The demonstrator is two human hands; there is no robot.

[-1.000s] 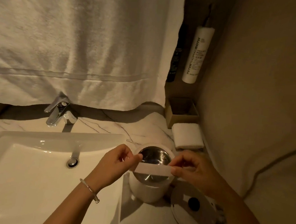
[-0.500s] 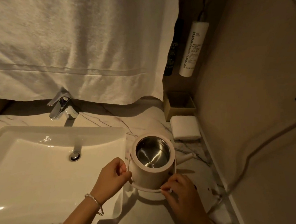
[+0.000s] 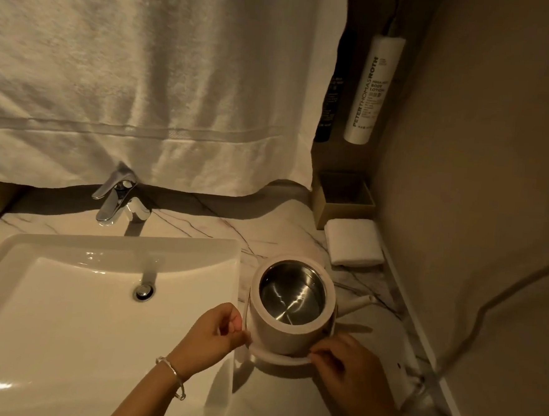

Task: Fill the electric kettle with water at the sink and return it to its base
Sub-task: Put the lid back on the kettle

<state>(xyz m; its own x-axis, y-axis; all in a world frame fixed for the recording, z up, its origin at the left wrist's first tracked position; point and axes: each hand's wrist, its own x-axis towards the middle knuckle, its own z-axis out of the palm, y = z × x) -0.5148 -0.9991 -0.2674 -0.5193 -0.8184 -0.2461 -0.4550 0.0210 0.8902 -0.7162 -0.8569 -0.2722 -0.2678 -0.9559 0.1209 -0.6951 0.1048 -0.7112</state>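
A white towel (image 3: 145, 85) hung far behind the grip, above the faucet (image 3: 118, 197). The sink (image 3: 118, 245) lay just left of it. The kettle (image 3: 287, 335) stood upright and lidless on the marble counter (image 3: 200, 225), between the two hands, its spout (image 3: 357, 304) pointing away to the right. Its hoop handle (image 3: 275, 359) lay lowered round the near side. The left hand (image 3: 215, 333) pinched the hoop's left end and the right hand (image 3: 350, 365) pinched its right end. A folded cloth (image 3: 353, 242) sat beyond the grip, to the right.
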